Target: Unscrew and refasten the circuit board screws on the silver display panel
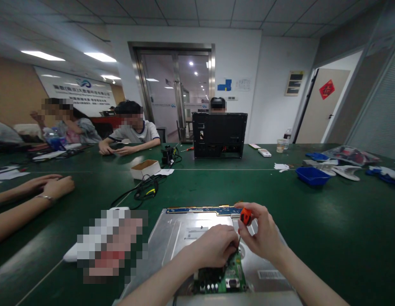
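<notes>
My right hand (264, 229) grips the orange and black handle of a screwdriver (246, 216), its thin shaft pointing down at a green circuit board (235, 272). My left hand (216, 244) is closed over the upper part of that board, fingers curled beside the shaft; whatever they pinch is hidden. The board sits on a silver metal panel (165, 242), lying flat before me. Along the panel's far edge runs a narrow blue circuit strip (197, 210). A barcode label (270, 275) is stuck on the panel, right of the board.
Left of the panel lies a partly pixelated white object (71, 253). Beyond are black cables (146, 189), an open cardboard box (145, 169), a black chassis (219, 136) and a blue tray (312, 175). Another person's hands (55, 189) rest at left; other people sit farther back.
</notes>
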